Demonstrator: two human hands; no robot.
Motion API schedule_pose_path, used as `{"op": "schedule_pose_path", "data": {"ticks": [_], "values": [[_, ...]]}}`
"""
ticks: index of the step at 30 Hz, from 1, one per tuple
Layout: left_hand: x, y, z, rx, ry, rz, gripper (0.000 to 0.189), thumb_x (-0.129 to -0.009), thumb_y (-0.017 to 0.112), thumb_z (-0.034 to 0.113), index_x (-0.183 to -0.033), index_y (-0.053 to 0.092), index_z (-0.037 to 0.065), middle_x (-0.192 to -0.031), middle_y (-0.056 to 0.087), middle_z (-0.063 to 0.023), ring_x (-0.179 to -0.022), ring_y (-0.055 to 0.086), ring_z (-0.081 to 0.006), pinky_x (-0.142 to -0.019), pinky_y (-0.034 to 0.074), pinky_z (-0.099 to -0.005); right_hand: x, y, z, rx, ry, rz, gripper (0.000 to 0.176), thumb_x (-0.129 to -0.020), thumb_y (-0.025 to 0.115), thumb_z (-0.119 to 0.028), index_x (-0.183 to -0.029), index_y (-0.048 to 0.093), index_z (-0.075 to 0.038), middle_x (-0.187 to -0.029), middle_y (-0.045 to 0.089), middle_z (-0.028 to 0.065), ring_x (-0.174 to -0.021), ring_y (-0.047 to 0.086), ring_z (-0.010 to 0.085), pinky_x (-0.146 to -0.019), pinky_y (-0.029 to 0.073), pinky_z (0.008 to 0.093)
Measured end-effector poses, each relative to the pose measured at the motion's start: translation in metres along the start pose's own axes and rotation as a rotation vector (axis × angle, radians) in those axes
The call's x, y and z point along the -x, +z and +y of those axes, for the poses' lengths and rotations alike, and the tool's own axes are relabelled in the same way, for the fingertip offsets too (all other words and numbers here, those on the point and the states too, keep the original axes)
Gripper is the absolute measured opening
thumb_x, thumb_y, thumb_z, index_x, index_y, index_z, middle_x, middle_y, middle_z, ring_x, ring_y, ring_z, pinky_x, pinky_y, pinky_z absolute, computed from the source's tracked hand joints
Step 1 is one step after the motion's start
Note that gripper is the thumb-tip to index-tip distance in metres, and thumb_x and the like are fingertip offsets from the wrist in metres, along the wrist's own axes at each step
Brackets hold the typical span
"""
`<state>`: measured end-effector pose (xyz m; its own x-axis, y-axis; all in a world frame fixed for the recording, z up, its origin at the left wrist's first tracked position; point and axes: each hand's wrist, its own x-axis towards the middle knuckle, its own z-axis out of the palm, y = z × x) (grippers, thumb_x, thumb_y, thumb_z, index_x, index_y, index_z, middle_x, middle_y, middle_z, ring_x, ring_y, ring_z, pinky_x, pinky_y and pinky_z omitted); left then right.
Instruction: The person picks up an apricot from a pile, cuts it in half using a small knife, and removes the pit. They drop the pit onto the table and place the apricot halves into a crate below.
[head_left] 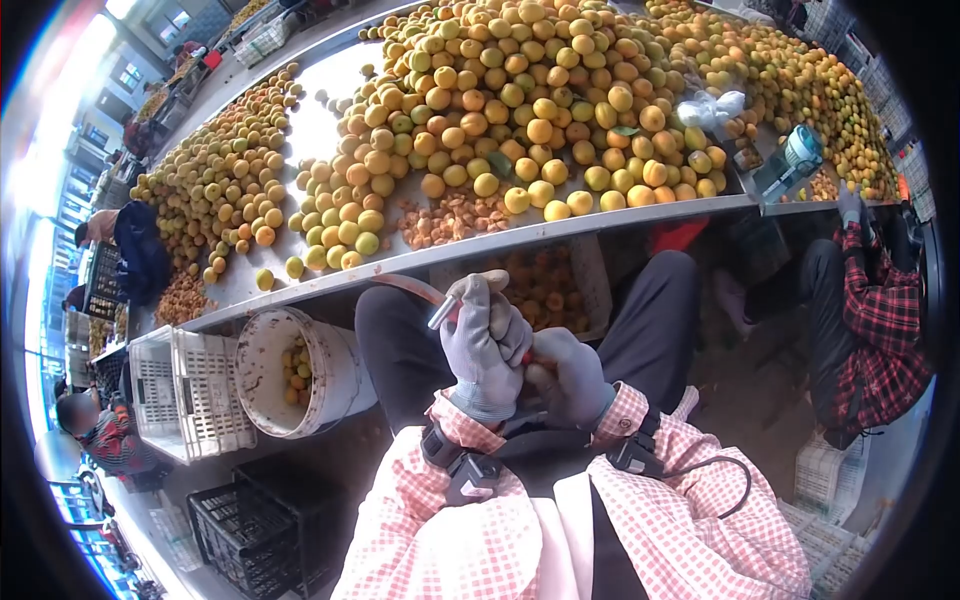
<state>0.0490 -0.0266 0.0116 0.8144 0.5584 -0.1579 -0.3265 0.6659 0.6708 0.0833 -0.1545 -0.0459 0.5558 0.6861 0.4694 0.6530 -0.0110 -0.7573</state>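
My left hand, in a grey glove, is closed around a slim tool with a shiny metal tip. The tip points up and to the left. A small red part shows at the other side of the fist. My gloved right hand is against the left one, its fingers curled in. Something orange-brown shows at its fingertips, too small and covered to name. Below and behind the hands, between my knees, a crate holds apricots. A pale pinkish curved strip runs behind my left hand.
A metal-edged table carries heaped apricots and a pile of pits. At left stand a white bucket with fruit, white crates and a black crate. A bottle lies on the table; a person in plaid sits right.
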Motion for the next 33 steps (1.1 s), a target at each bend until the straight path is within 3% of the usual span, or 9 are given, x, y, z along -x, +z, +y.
{"op": "schedule_pose_path", "data": {"ticks": [1,3,10,18,24,29,30,32,33], "values": [[-0.002,0.000,-0.001,0.001,0.000,-0.001,0.025,-0.099,0.053,0.027,-0.098,0.062,0.004,-0.052,0.034,0.0043,-0.036,0.028,-0.0056,-0.035,0.025,-0.0230,0.000,0.002,-0.002,0.001,0.000,0.001,0.031,-0.086,0.067,-0.018,-0.110,0.055,-0.004,-0.098,0.060,0.0126,-0.083,0.063,0.0308,-0.071,0.051,0.0353],[-0.006,-0.001,-0.003,-0.016,0.002,0.025,0.025,-0.099,0.052,0.028,-0.098,0.062,0.005,-0.053,0.033,0.0048,-0.037,0.026,-0.0052,-0.035,0.024,-0.0226,-0.002,0.010,-0.008,-0.662,0.669,0.152,0.029,-0.095,0.058,-0.031,-0.106,0.055,-0.004,-0.098,0.062,0.0095,-0.083,0.064,0.0208,-0.070,0.050,0.0311],[-0.017,-0.035,0.035,0.147,0.002,-0.151,0.030,-0.102,0.044,0.029,-0.102,0.060,0.004,-0.053,0.029,0.0086,-0.037,0.022,-0.0013,-0.033,0.021,-0.0189,-0.027,-0.004,0.005,-1.241,1.001,0.106,0.034,-0.098,0.049,-0.041,-0.106,0.053,-0.008,-0.103,0.062,0.0077,-0.086,0.064,0.0155,-0.073,0.052,0.0272],[-0.014,-0.069,0.037,0.109,-0.077,-0.044,0.030,-0.101,0.046,0.032,-0.102,0.062,0.007,-0.055,0.029,0.0075,-0.039,0.023,-0.0021,-0.036,0.022,-0.0196,-0.017,0.048,0.107,-0.983,1.044,0.352,0.023,-0.099,0.051,-0.031,-0.102,0.055,-0.009,-0.096,0.062,0.0051,-0.083,0.059,0.0124,-0.073,0.050,0.0264],[-0.018,-0.081,0.026,0.071,-0.136,-0.047,0.032,-0.101,0.046,0.034,-0.102,0.062,0.006,-0.057,0.032,0.0076,-0.039,0.024,-0.0020,-0.036,0.023,-0.0197,-0.013,0.046,0.139,-0.233,0.951,0.442,0.033,-0.097,0.055,-0.034,-0.093,0.057,-0.002,-0.076,0.055,0.0057,-0.070,0.051,0.0134,-0.067,0.043,0.0288],[-0.028,-0.089,0.009,0.001,-0.183,-0.030,0.028,-0.100,0.048,0.033,-0.099,0.061,0.008,-0.055,0.031,0.0067,-0.039,0.025,-0.0034,-0.036,0.023,-0.0203,0.005,0.055,0.199,0.229,1.178,0.129,0.033,-0.097,0.053,-0.030,-0.108,0.062,0.000,-0.090,0.068,0.0144,-0.082,0.062,0.0339,-0.070,0.045,0.0394],[-0.029,-0.090,0.006,-0.014,-0.201,-0.039,0.028,-0.100,0.049,0.033,-0.098,0.060,0.008,-0.055,0.031,0.0066,-0.039,0.025,-0.0036,-0.036,0.023,-0.0207,0.009,0.059,0.208,0.231,1.177,0.134,0.033,-0.097,0.053,-0.030,-0.108,0.062,0.000,-0.090,0.068,0.0144,-0.082,0.062,0.0339,-0.070,0.045,0.0394],[-0.030,-0.091,0.003,-0.024,-0.200,-0.035,0.025,-0.099,0.051,0.032,-0.097,0.060,0.008,-0.054,0.030,0.0063,-0.038,0.024,-0.0043,-0.036,0.023,-0.0214,0.039,0.080,0.255,0.186,0.612,0.303,0.035,-0.097,0.053,-0.033,-0.110,0.063,-0.002,-0.089,0.067,0.0187,-0.085,0.062,0.0398,-0.073,0.047,0.0408],[-0.029,-0.092,0.003,-0.043,-0.215,-0.033,0.024,-0.099,0.051,0.031,-0.097,0.060,0.008,-0.053,0.029,0.0061,-0.038,0.024,-0.0044,-0.036,0.023,-0.0215,0.079,0.100,0.324,0.770,0.217,0.130,0.032,-0.097,0.053,-0.031,-0.110,0.063,-0.004,-0.086,0.067,0.0185,-0.082,0.063,0.0398,-0.076,0.050,0.0396]]}}
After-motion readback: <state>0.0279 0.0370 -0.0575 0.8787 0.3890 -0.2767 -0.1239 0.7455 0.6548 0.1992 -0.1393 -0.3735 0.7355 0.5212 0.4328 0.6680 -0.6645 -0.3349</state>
